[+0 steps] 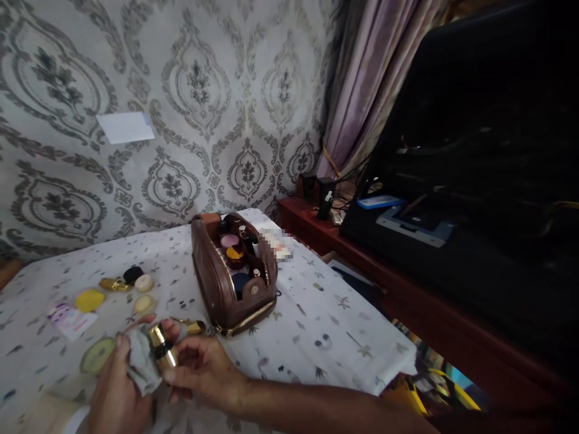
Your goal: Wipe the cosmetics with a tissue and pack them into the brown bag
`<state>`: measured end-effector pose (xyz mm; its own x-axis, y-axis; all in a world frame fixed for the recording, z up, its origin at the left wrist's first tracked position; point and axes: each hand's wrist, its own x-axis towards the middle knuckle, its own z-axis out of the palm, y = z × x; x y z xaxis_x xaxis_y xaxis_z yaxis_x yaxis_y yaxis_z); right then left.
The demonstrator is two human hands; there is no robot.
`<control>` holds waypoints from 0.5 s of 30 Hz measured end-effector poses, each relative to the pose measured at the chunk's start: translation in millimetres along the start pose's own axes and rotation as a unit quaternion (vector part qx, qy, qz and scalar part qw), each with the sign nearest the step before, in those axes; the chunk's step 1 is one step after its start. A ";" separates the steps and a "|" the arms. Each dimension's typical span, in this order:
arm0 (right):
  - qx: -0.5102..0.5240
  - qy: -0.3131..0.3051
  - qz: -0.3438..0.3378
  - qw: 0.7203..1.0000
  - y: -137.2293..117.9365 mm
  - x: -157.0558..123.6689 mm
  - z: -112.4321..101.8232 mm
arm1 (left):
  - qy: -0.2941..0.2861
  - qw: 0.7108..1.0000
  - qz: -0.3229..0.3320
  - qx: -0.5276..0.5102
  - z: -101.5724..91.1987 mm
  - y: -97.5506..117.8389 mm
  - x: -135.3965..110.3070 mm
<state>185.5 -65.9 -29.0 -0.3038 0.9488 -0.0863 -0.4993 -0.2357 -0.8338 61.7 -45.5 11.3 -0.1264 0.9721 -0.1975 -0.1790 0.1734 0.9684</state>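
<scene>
Low in the view, my left hand (118, 383) is closed around a crumpled pale grey cloth (143, 361). My right hand (208, 369) pinches a small gold and black cosmetic container (161, 345), whose side is against or close beside the cloth. Beyond my hands lie a gold tube (194, 327), a round yellow-lidded jar (143, 304), a cream jar (145, 282) and a black lid (132, 275). An open brown makeup bag (211, 295) stands to the right, holding several jars and bottles. A round greenish-yellow item (98, 355) lies beside my left hand.
A yellow scalloped piece (89, 299), a purple and white packet (71, 318) and a gold item (114, 284) lie on the patterned cloth cover (316, 337). At right stands a red-brown desk (407, 307) with a large black screen (479, 138). Patterned wallpaper (199, 108) rises behind.
</scene>
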 end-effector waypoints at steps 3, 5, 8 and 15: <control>0.008 0.010 -0.017 1.000 -1.4 0.5 -0.2 | 0.009 0.996 -0.065 -0.064 2.7 -2.2 1.1; 0.011 0.017 -0.029 0.999 -2.1 0.6 -0.7 | -0.028 0.999 -0.022 0.012 -0.6 -8.1 1.1; 0.011 0.018 -0.040 0.999 -1.7 0.1 -0.8 | -0.043 0.987 0.069 0.137 -15.0 -22.7 2.1; 0.001 -0.022 -0.030 0.999 0.7 -0.3 0.5 | -0.039 0.944 0.245 0.219 -33.0 -45.0 6.4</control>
<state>184.8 -66.4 -29.3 -0.3075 0.9515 -0.0120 -0.5198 -0.1785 -0.8355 36.7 -52.2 -38.6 -0.0143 0.9583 0.2855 0.3045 -0.2678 0.9141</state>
